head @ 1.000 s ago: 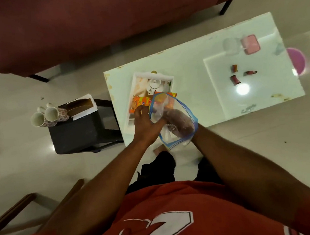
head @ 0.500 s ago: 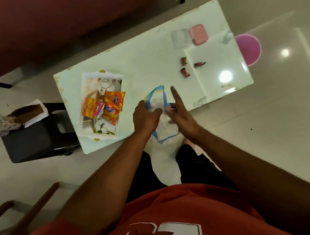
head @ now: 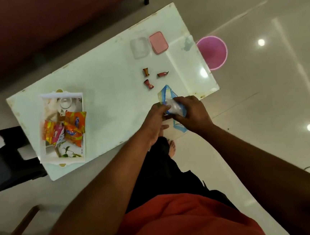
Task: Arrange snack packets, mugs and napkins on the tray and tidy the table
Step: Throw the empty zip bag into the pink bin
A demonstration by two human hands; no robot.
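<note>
A white tray (head: pixel 41 125) sits on the left part of the white table (head: pixel 109 95). In it lie orange and pink snack packets (head: pixel 70 128) and a clear glass (head: pixel 65 102). Over the table's near right edge both hands hold a crumpled clear plastic bag with a blue rim (head: pixel 169 99). My left hand (head: pixel 155 121) grips its left side and my right hand (head: pixel 192 112) closes over its right side. Three small sweet wrappers (head: pixel 148 78) lie just beyond the bag.
A pink lid (head: pixel 158 42) and a clear box (head: pixel 139 46) rest at the table's far side. A pink round bin (head: pixel 213 52) stands on the floor past the right end. A black stool (head: pixel 8 162) is at the left, a red sofa (head: pixel 48 23) behind.
The view and both hands have shifted right along the table, away from the tray. The bag has gone from held open to crumpled between both hands near the sweet wrappers.
</note>
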